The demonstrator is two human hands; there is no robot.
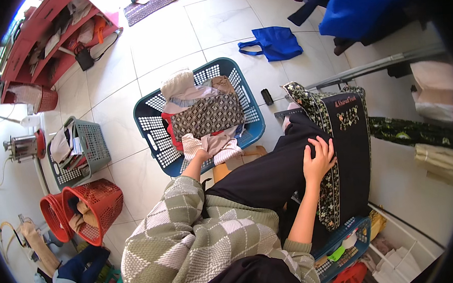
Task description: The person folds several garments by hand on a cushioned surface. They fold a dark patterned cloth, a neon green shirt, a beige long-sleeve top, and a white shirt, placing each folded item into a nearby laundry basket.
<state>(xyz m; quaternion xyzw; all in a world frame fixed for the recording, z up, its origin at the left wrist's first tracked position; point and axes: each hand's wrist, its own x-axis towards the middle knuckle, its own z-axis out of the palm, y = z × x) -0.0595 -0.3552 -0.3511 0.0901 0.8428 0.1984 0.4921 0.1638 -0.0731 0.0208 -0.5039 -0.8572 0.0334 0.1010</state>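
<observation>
My left hand (pixel 201 156) reaches to the near side of a blue plastic laundry basket (pixel 257 128) and grips a pale striped cloth (pixel 230 150); its fingertips are hidden in the folds. Beside that cloth lies a dark, diamond-patterned fabric (pixel 209 117), with white, pink and red clothes around it. With fingers spread, my right hand (pixel 318 161) rests flat where the black cloth over my lap (pixel 267 170) meets a black cloth with a floral embroidered border (pixel 349 149). That embroidered cloth is spread out on my right and bears writing.
A blue fabric bag (pixel 281 44) and a small black object (pixel 266 97) lie on the tiled floor. At the left are a grey-green basket of clothes (pixel 94 149) and red baskets (pixel 111 199). Another blue basket (pixel 363 232) stands by my right side. Pink shelves (pixel 57 70) stand at far left.
</observation>
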